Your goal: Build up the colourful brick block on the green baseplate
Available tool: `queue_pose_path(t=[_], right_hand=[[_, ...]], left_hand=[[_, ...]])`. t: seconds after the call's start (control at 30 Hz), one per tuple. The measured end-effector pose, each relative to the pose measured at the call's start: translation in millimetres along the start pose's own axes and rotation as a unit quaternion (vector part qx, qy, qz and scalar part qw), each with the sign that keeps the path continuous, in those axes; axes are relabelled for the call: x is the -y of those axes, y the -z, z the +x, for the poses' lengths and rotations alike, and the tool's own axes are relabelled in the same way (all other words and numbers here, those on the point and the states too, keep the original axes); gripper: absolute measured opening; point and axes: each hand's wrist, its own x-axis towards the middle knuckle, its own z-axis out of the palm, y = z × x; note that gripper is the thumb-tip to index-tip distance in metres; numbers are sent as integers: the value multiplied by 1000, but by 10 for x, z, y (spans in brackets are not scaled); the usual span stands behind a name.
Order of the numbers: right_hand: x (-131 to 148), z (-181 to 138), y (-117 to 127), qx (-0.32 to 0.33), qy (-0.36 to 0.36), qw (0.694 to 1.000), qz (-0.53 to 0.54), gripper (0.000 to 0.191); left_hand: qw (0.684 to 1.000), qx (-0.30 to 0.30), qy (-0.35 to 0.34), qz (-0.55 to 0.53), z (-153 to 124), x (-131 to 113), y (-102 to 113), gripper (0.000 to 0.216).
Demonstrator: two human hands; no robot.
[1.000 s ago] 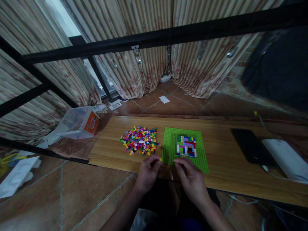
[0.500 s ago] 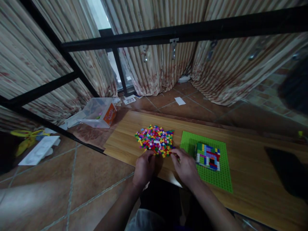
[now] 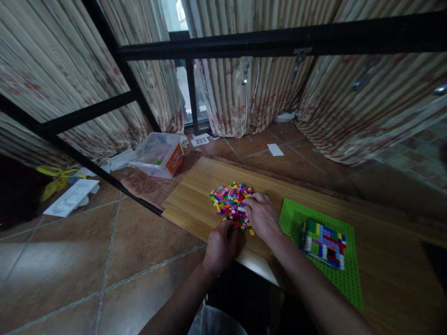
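Note:
A pile of small multicoloured toy bricks (image 3: pixel 228 200) lies on the wooden table in front of me. My right hand (image 3: pixel 261 216) reaches over the right side of the pile, its fingers extended among the bricks. My left hand (image 3: pixel 220 244) is closed at the near edge of the pile, fingers curled together; whatever they may hold is hidden. To the right lies a green studded baseplate (image 3: pixel 291 218), with a block built of many coloured bricks (image 3: pixel 324 244) standing on it.
The wooden table (image 3: pixel 195 186) runs from left to right. Beyond its left end, a clear plastic bin (image 3: pixel 153 153) with an orange label stands on the floor. A black metal frame (image 3: pixel 216 49) crosses before striped curtains (image 3: pixel 230 102). A dark flat object (image 3: pixel 436 260) lies at the right.
My right hand has moved forward from the pile's near right edge onto the bricks. My left hand stays near the front of the pile. The whole view has shifted slightly.

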Motion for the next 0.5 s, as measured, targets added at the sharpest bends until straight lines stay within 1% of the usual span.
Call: queue_pose_path(t=[0.1, 0.2, 0.4, 0.5], right_hand=[[-24, 63, -46, 12, 7, 999, -28, 16], [-2, 67, -51, 16, 7, 1000, -21, 12], [123, 78, -24, 35, -37, 998, -22, 10], [162, 99, -25, 50, -44, 997, -41, 10]], left_hand=[[1000, 0, 0, -2, 0, 8, 1, 13], [1000, 5, -4, -7, 5, 17, 4, 13], [1000, 6, -14, -1, 31, 40, 16, 13], [1000, 2, -19, -1, 48, 53, 16, 13]])
